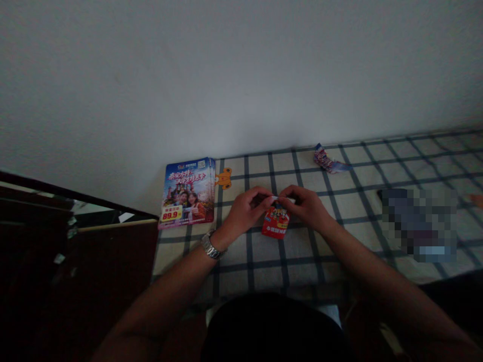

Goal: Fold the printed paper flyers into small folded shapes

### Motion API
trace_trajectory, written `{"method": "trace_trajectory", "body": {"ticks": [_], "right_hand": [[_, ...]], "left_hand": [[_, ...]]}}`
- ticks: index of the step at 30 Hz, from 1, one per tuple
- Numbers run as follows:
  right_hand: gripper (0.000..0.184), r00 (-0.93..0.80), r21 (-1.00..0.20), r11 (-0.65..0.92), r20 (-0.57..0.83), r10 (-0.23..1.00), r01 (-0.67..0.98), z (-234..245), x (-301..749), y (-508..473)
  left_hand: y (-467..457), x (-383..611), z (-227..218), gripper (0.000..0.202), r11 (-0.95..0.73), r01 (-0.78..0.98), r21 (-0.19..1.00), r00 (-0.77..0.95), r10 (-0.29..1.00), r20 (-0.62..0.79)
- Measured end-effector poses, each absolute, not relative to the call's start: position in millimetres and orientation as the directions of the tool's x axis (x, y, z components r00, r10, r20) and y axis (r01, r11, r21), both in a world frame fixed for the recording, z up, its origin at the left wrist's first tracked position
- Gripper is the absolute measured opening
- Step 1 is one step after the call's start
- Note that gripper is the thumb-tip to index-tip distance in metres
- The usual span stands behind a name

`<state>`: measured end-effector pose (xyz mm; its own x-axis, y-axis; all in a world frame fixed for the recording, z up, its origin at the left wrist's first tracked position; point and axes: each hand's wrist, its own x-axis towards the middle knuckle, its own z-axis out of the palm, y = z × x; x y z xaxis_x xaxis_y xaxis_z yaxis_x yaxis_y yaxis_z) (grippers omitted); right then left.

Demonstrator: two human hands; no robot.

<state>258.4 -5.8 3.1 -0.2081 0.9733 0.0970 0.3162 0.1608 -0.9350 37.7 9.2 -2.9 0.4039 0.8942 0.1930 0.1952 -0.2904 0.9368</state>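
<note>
Both my hands pinch the top edge of a small red printed packet [276,224] that hangs above the checked cloth [302,261]. My left hand [247,208], with a metal watch on its wrist, grips the packet's upper left corner with closed fingers. My right hand [307,203] grips the upper right corner, fingers closed too. The packet's lower part shows below my fingers; its top edge is partly hidden by them.
A colourful printed box or booklet [187,192] lies flat at the cloth's left end, an orange cut-out shape [223,178] beside it. A torn wrapper [327,160] lies near the wall. A blurred dark object [420,223] rests at right. Dark wooden furniture [75,261] stands left.
</note>
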Motion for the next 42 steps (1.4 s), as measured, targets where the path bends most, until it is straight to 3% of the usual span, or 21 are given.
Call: {"method": "trace_trajectory", "body": {"ticks": [7, 14, 23, 42], "right_hand": [[0.025, -0.217, -0.933, 0.165, 0.098, 0.971, 0.321, 2.9, 257.7, -7.8], [0.031, -0.168, -0.991, 0.069, 0.049, 0.985, 0.117, 3.8, 258.3, -5.4], [0.032, -0.169, -0.999, 0.032, 0.03, 0.985, 0.005, -0.3, 259.5, -6.0], [0.032, -0.124, -0.992, 0.071, 0.058, 0.991, 0.104, 3.4, 261.7, -6.5]], "left_hand": [[9.2, 38.0, -3.3, 0.023, -0.292, 0.203, 0.935, 0.41, 0.892, 0.189], [10.5, 35.9, -3.7, 0.022, -0.308, 0.157, 0.938, 0.319, 0.915, 0.247], [11.8, 33.2, 0.0, 0.023, -0.335, 0.186, 0.924, 0.263, 0.923, 0.281], [10.7, 31.9, 3.3, 0.023, -0.345, 0.218, 0.913, 0.269, 0.92, 0.284]]}}
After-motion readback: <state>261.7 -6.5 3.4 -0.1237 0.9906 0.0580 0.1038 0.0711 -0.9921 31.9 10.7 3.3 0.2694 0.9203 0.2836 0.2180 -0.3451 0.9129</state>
